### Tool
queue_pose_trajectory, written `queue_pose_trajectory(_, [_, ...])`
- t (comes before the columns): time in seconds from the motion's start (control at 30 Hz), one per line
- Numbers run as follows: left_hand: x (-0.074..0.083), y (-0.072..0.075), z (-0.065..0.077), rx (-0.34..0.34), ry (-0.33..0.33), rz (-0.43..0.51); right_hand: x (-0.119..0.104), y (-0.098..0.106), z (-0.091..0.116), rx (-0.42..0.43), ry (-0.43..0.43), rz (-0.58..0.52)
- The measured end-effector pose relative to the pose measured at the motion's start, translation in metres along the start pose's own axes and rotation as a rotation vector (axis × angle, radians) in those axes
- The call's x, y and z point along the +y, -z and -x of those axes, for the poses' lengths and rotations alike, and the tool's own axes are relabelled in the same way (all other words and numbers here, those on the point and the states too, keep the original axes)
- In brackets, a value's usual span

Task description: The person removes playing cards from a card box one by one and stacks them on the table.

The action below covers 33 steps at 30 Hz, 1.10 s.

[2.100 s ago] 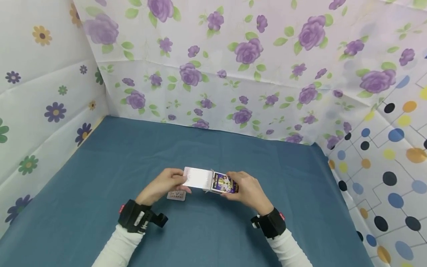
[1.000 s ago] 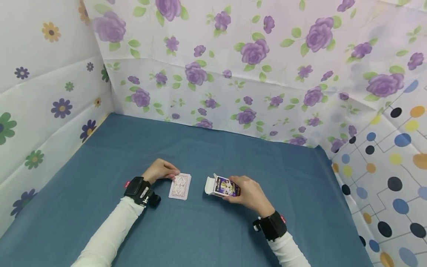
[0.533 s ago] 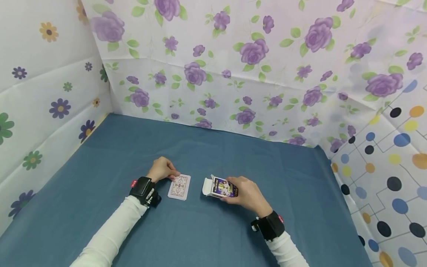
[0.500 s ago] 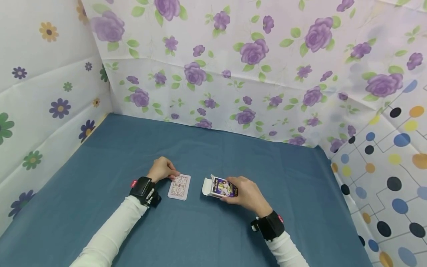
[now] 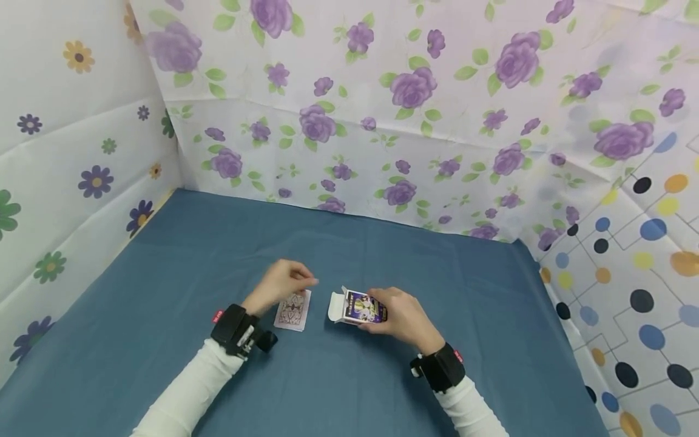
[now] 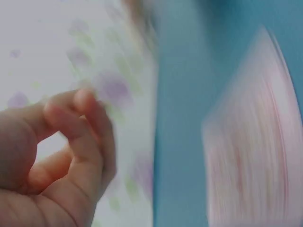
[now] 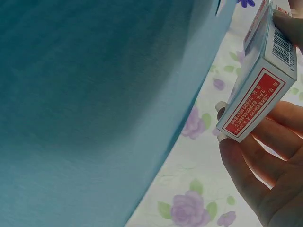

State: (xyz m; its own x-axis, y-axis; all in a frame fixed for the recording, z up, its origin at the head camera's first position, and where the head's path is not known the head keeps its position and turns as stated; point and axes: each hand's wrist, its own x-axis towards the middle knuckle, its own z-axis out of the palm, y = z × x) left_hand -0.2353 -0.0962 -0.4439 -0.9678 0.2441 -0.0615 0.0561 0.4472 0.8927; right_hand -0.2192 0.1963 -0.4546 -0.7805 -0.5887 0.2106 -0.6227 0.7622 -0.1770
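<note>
My left hand (image 5: pixel 281 284) is above the far end of a small stack of playing cards (image 5: pixel 292 314), which lies on the blue cloth with its patterned back up. In the left wrist view its fingers (image 6: pixel 90 156) bend loosely towards the thumb, with nothing seen between them. The card stack (image 6: pixel 251 161) is blurred at the right of that view. My right hand (image 5: pixel 405 318) grips a purple and white playing card box (image 5: pixel 366 307) with thumb and fingers on its edges. The box's white flap (image 5: pixel 336 307) stands open towards the cards. In the right wrist view the box (image 7: pixel 255 101) shows a red label and a barcode.
A blue cloth (image 5: pixel 349 388) covers the table. Behind it hangs a white curtain with purple roses (image 5: pixel 338 145); a flowered sheet (image 5: pixel 71 158) borders the left and a dotted sheet (image 5: pixel 644 285) the right. Black camera straps sit on both wrists.
My left hand drew white-faced cards out of the box, set them on the cloth and let go, then moved right over the stack. My right hand keeps holding the box.
</note>
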Motion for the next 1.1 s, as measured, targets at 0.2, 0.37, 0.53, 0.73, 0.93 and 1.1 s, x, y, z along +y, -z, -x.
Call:
queue_pose_trajectory(0.2, [0.026,-0.036,0.009,-0.122,-0.041,0.077,-0.006,0.009,-0.005,0.038,0.047,0.002])
queue_pose_trajectory(0.37, [0.026,-0.048,0.007,-0.118,0.005,0.102,-0.012,0.013,-0.004,0.074,0.086,0.010])
queue_pose_trajectory(0.53, [0.021,-0.043,0.007,-0.208,-0.007,0.112,-0.015,0.013,-0.004,0.102,0.100,0.018])
queue_pose_trajectory(0.73, [0.017,-0.037,0.005,-0.287,0.011,0.181,-0.014,0.013,-0.002,0.094,0.087,0.022])
queue_pose_trajectory(0.93, [0.016,-0.041,0.004,-0.306,0.024,0.172,-0.015,0.014,-0.001,0.067,0.067,0.014])
queue_pose_trajectory(1.1, [0.020,-0.038,0.003,-0.331,0.021,0.171,-0.017,0.018,-0.001,0.075,0.071,0.018])
